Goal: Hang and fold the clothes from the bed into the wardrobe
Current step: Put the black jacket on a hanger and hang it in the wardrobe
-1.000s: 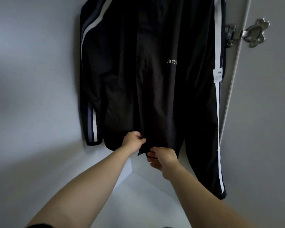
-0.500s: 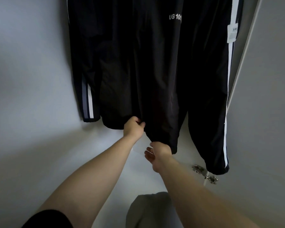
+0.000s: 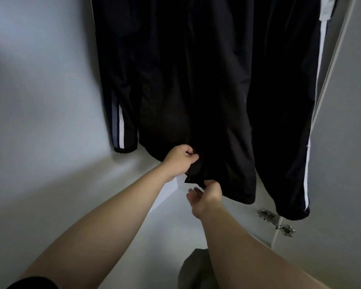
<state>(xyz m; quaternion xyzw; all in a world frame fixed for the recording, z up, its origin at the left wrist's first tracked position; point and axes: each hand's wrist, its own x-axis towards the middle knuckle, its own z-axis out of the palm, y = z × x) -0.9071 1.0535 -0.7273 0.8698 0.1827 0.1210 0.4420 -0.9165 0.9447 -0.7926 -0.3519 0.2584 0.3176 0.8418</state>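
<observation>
A black track jacket [image 3: 196, 80] with white and grey sleeve stripes hangs inside the white wardrobe [image 3: 40, 101]. Its top is out of frame. My left hand [image 3: 180, 159] grips the jacket's bottom hem at the front opening, fingers curled into the cloth. My right hand [image 3: 204, 195] is just below and to the right, pinching the lower corner of the hem with thumb and fingertips while the other fingers spread loosely. The left sleeve cuff [image 3: 124, 142] hangs free to the left. The right sleeve [image 3: 296, 163] hangs lower at the right.
The wardrobe door [image 3: 346, 142] stands open at the right, with a metal hinge [image 3: 276, 223] near its lower edge. A grey folded cloth [image 3: 194, 268] lies on the wardrobe floor below my right arm. The wardrobe's back corner [image 3: 171, 184] is behind my hands.
The view tilted downward, so the jacket rose in frame and the lower hinge and grey cloth came into sight. My hands stayed at the hem; the right one loosened and shifted slightly lower.
</observation>
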